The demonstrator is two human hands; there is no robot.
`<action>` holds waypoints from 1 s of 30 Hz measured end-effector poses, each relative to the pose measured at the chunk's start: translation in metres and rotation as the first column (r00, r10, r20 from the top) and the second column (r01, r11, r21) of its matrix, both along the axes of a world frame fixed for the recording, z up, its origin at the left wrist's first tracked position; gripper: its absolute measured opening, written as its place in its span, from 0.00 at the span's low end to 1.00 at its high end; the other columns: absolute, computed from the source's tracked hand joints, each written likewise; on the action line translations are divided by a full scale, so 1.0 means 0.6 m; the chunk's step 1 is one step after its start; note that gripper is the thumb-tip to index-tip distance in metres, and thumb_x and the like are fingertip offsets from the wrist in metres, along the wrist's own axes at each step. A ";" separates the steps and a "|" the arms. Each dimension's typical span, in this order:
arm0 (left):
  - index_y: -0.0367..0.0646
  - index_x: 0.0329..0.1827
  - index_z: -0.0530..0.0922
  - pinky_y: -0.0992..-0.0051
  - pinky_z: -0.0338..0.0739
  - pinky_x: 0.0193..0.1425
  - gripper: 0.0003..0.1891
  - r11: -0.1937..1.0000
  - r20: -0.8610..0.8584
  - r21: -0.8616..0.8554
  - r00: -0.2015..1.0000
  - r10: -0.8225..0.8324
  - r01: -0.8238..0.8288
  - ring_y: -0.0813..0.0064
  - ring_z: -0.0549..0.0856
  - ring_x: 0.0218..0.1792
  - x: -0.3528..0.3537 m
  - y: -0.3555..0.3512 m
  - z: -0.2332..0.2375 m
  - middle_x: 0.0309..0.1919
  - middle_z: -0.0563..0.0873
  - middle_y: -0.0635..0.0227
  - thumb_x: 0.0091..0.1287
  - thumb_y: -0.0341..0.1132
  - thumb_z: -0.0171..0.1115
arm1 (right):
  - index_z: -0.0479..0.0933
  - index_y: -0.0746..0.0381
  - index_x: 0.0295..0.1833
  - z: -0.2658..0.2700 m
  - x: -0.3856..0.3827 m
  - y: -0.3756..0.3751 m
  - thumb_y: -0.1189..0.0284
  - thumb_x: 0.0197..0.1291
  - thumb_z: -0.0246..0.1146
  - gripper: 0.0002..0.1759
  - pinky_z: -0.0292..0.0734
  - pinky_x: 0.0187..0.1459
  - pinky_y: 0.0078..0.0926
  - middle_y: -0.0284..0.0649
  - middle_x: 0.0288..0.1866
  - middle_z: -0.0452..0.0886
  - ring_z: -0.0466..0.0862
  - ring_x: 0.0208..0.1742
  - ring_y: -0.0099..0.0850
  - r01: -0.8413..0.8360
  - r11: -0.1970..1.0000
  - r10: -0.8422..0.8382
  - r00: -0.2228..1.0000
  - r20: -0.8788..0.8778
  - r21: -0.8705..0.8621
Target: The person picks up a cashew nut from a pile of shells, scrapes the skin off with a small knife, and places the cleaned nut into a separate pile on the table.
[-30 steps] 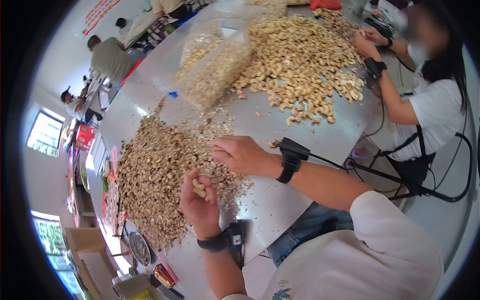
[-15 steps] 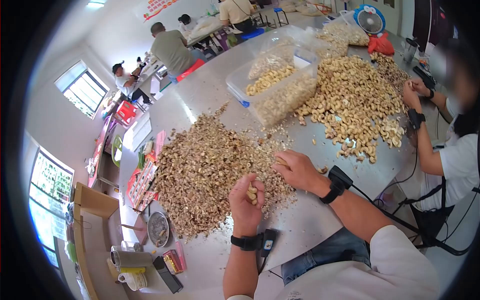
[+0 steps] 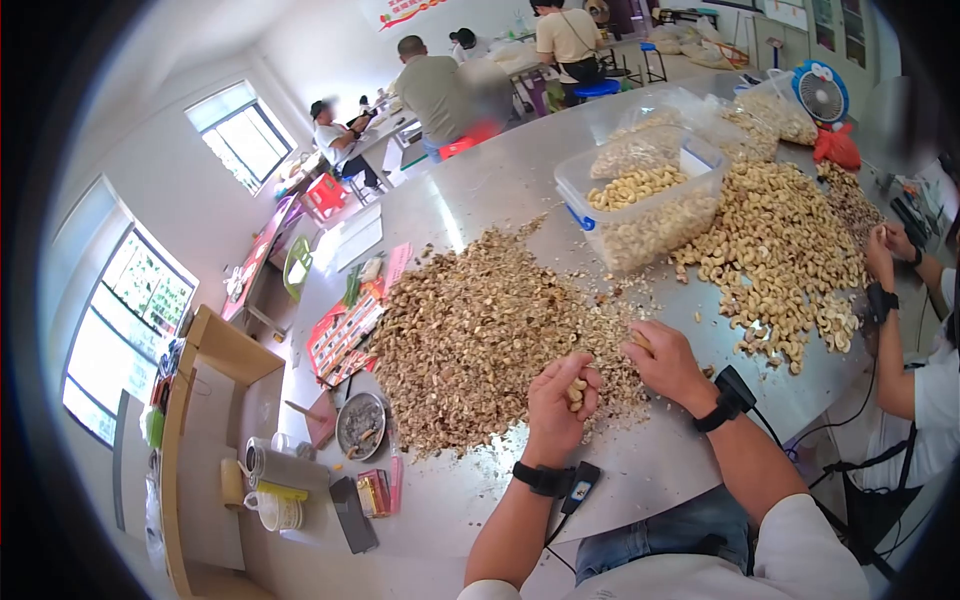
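Note:
My left hand (image 3: pixel 562 405) is curled around a few cashews (image 3: pixel 576 393) at the near right edge of a broad heap of brown nut fragments (image 3: pixel 480 340). Close to its right, my right hand (image 3: pixel 664 364) pinches a pale cashew (image 3: pixel 641 342) between thumb and fingers, just over the edge of the scattered bits. The two hands do not touch. Beyond them stands a clear plastic box (image 3: pixel 645 225) holding cashews and a bag. A large pile of whole cashews (image 3: pixel 780 250) lies to the right of the box.
A co-worker's hands (image 3: pixel 888 248) are at the right edge of the cashew pile. A metal bowl (image 3: pixel 361 426), a dark phone-like object (image 3: pixel 353 514), a grey flask (image 3: pixel 285 465) and a white mug (image 3: pixel 275 511) stand at left. A blue fan (image 3: pixel 820 93) is at back right. Other people sit farther back.
The whole view has swung left, so the table and heaps appear farther right. My left hand's fingers have curled further over the cashews; my right hand still pinches one.

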State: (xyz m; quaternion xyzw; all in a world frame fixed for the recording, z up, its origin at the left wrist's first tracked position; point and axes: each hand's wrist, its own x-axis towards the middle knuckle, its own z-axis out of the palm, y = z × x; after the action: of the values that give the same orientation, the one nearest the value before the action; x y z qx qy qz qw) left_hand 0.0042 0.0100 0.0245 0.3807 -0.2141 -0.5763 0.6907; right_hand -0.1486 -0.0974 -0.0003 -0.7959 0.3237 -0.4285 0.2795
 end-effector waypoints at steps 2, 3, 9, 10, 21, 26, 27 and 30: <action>0.38 0.43 0.78 0.82 0.61 0.16 0.13 1.000 0.031 0.028 0.999 0.014 -0.015 0.78 0.74 0.17 -0.003 0.002 -0.005 0.27 0.81 0.64 0.70 0.41 0.55 | 0.76 0.66 0.45 0.000 -0.004 0.006 0.71 0.56 0.62 0.13 0.74 0.39 0.38 0.50 0.36 0.79 0.79 0.38 0.49 -0.002 1.000 0.003 1.000 -0.027 0.021; 0.38 0.43 0.78 0.82 0.61 0.16 0.13 0.999 0.030 0.031 0.999 0.015 -0.016 0.78 0.74 0.17 -0.004 0.003 -0.005 0.27 0.81 0.64 0.70 0.41 0.55 | 0.76 0.66 0.45 0.001 -0.005 0.007 0.71 0.56 0.62 0.13 0.74 0.38 0.38 0.50 0.36 0.79 0.79 0.38 0.49 -0.004 1.000 0.004 0.999 -0.037 0.025; 0.38 0.43 0.78 0.83 0.60 0.16 0.14 0.999 0.044 0.033 0.999 0.002 -0.003 0.78 0.74 0.18 -0.002 0.003 -0.003 0.27 0.81 0.64 0.70 0.41 0.55 | 0.75 0.66 0.43 0.001 -0.003 0.005 0.71 0.56 0.62 0.11 0.73 0.36 0.39 0.50 0.33 0.77 0.78 0.35 0.50 -0.011 1.000 0.011 1.000 -0.016 0.015; 0.38 0.43 0.78 0.83 0.60 0.16 0.14 1.000 0.046 0.031 0.999 -0.002 0.001 0.78 0.74 0.18 -0.002 0.000 -0.003 0.27 0.81 0.64 0.70 0.41 0.55 | 0.75 0.66 0.42 0.001 -0.003 0.001 0.71 0.57 0.61 0.11 0.72 0.35 0.39 0.50 0.32 0.77 0.78 0.35 0.50 -0.013 1.000 0.013 1.000 -0.024 0.015; 0.39 0.43 0.78 0.83 0.60 0.16 0.14 0.999 0.084 0.039 0.996 -0.009 0.006 0.78 0.75 0.18 -0.003 0.002 0.004 0.27 0.81 0.65 0.69 0.42 0.55 | 0.73 0.67 0.38 0.006 -0.002 0.004 0.71 0.56 0.62 0.10 0.71 0.34 0.41 0.51 0.29 0.75 0.76 0.33 0.51 -0.015 1.000 0.016 1.000 -0.019 0.026; 0.39 0.43 0.78 0.83 0.60 0.16 0.13 0.999 0.064 0.045 0.998 -0.007 0.004 0.78 0.75 0.18 -0.003 0.004 0.003 0.27 0.81 0.65 0.69 0.41 0.55 | 0.72 0.66 0.36 0.006 -0.002 0.005 0.71 0.55 0.62 0.09 0.70 0.33 0.41 0.51 0.28 0.74 0.75 0.32 0.52 -0.011 1.000 0.012 1.000 -0.021 0.024; 0.39 0.43 0.78 0.83 0.60 0.16 0.12 0.998 0.063 0.063 0.998 -0.001 -0.003 0.78 0.75 0.18 -0.005 0.004 0.005 0.27 0.82 0.65 0.69 0.40 0.55 | 0.72 0.66 0.36 0.000 -0.003 0.003 0.71 0.55 0.62 0.09 0.70 0.33 0.41 0.51 0.28 0.73 0.75 0.32 0.52 -0.008 1.000 0.009 1.000 -0.024 0.020; 0.39 0.43 0.78 0.83 0.60 0.16 0.11 0.998 0.055 0.055 0.998 0.006 -0.009 0.79 0.74 0.17 -0.004 0.000 0.008 0.26 0.82 0.64 0.69 0.38 0.56 | 0.71 0.66 0.35 0.006 -0.002 -0.001 0.71 0.55 0.62 0.10 0.69 0.33 0.41 0.51 0.28 0.73 0.74 0.31 0.52 -0.006 1.000 0.007 1.000 -0.030 0.022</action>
State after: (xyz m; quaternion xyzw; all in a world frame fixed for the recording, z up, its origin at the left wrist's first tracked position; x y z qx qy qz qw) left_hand 0.0015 0.0099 0.0292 0.4163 -0.2154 -0.5687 0.6759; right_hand -0.1497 -0.0981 0.0032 -0.8001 0.3300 -0.4121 0.2849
